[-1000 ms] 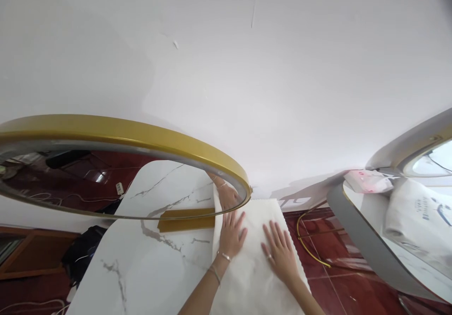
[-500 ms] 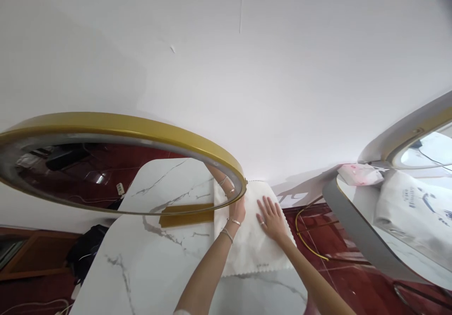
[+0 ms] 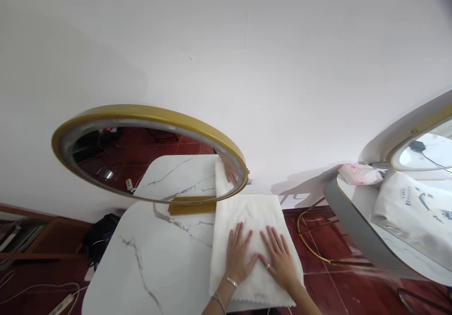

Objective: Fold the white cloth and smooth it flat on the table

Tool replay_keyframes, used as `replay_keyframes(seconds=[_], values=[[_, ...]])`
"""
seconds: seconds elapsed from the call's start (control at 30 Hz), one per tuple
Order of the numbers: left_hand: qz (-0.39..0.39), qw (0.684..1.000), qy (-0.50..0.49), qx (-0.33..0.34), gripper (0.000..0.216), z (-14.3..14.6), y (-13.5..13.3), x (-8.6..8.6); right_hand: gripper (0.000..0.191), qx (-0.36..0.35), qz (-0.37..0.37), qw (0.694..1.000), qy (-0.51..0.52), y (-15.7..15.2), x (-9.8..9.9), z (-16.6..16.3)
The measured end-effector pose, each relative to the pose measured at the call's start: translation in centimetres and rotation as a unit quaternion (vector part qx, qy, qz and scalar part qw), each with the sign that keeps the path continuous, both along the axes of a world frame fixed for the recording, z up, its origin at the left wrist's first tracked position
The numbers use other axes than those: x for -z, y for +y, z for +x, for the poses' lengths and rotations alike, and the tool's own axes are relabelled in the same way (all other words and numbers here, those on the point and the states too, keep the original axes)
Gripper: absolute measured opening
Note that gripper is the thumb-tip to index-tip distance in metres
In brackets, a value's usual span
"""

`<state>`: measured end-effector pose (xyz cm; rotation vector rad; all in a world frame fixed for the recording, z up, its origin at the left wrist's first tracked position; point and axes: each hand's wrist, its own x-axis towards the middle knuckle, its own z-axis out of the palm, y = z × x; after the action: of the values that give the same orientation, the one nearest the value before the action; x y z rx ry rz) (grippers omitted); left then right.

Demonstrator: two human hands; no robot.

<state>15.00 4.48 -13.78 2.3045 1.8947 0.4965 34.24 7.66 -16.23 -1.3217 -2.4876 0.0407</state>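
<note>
Folded white cloth (image 3: 252, 216) lies flat on marble table (image 3: 158, 258), near its R edge, under both palms. L hand (image 3: 239, 256) & R hand (image 3: 280, 258) rest side by side on it, fingers spread wide, gripping nothing. Just beyond fingertips: gold-framed round mirror (image 3: 151, 113) against wall. Well R of R hand: yellow cable (image 3: 303, 239) on red floor, white bag (image 3: 413, 211).

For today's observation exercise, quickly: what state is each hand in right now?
Left hand: open, palm flat on the white cloth.
Right hand: open, palm flat on the same cloth.
</note>
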Motion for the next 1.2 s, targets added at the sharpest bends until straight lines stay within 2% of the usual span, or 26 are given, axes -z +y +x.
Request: replay_keyframes(seconds=[0.13,0.23,0.33,0.47,0.63,0.77,0.8,0.87,0.93,1.0,1.1,1.2], values=[[0.001,1.0,0.012,-0.013,0.064,0.9,-4.0,0.3,0.071,-0.004,0.02,1.0,-0.004,-3.5,0.3,0.7],[0.014,0.999,0.004,-0.039,0.063,1.0,-5.7,1.1,0.073,-0.005,0.034,0.999,0.011,-3.8,0.7,0.7],[0.031,0.995,-0.009,-0.09,0.064,0.7,-6.0,1.7,0.075,-0.007,0.037,0.999,0.019,-3.5,0.9,0.6],[0.055,0.979,-0.015,-0.198,0.066,-0.4,-3.8,1.5,0.075,-0.011,0.043,0.999,0.029,-3.2,1.1,0.5],[0.051,0.983,0.011,-0.177,0.066,-2.5,1.1,1.8,0.074,-0.03,0.031,0.998,0.039,-2.4,1.5,0.9],[0.046,0.978,0.024,-0.201,0.067,-3.3,2.5,2.5,0.074,-0.043,0.03,0.997,0.055,-2.0,0.9,0.1],[0.045,0.978,0.026,-0.203,0.066,-3.4,2.5,2.6,0.072,-0.062,0.026,0.996,0.057,-2.2,0.6,-0.5],[0.046,0.978,0.03,-0.201,0.066,-3.4,2.3,2.5,0.069,-0.163,-0.004,0.985,0.049,-2.9,-0.1,-2.2],[0.047,0.979,0.034,-0.196,0.066,-3.8,2.2,2.1,0.07,-0.302,-0.055,0.951,0.027,-3.9,-0.6,-4.3],[0.044,0.984,0.041,-0.168,0.067,-4.6,2.3,1.4,0.073,-0.387,-0.095,0.917,0.007,-4.8,-0.9,-6.1],[0.036,0.993,0.048,-0.098,0.067,-6.3,2.6,0.6,0.07,-0.404,-0.122,0.906,-0.006,-5.5,-1.1,-7.9],[0.034,0.994,0.056,-0.082,0.067,-8.4,2.5,0.6,0.067,-0.4,-0.145,0.905,-0.013,-6.0,-1.5,-9.3]])
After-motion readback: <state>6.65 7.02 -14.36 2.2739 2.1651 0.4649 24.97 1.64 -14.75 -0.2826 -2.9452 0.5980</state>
